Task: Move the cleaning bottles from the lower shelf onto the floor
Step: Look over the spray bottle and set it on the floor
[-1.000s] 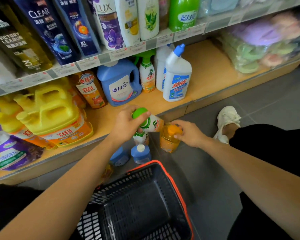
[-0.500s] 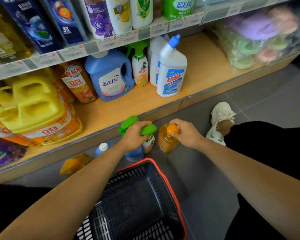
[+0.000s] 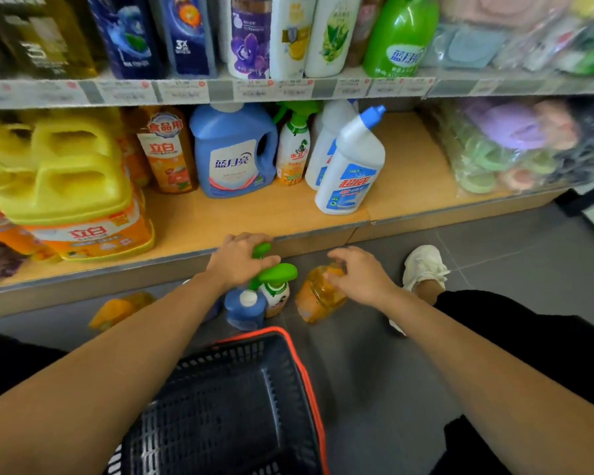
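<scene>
Just below the centre of the frame, the left hand (image 3: 240, 260) grips the green trigger head of a white spray bottle (image 3: 275, 293), its fingers (image 3: 266, 260) wrapped narrowly round the top. The bottle stands upright on the grey floor (image 3: 494, 255), right in front of the lower shelf (image 3: 254, 214). To its right, the right hand (image 3: 360, 275) curls its fingers loosely round the top of an orange bottle (image 3: 318, 298), which also sits on the floor, tilted a little. A blue bottle (image 3: 246, 308) with a white cap stands on the floor touching the spray bottle's left side. Further left, a second orange bottle (image 3: 120, 308) lies on the floor, blurred. On the lower shelf above stand a blue jug (image 3: 234, 149), another green-topped sprayer (image 3: 294, 145), a white bottle with a blue cap (image 3: 352, 166) with another white bottle behind it, a tall orange bottle (image 3: 167, 152) and, at the left of the frame, big yellow jugs (image 3: 66, 186). At the bottom centre, between the forearms, is a black basket (image 3: 227, 406) with an orange rim. A white shoe (image 3: 424, 265) shows on the floor right of the right hand.
</scene>
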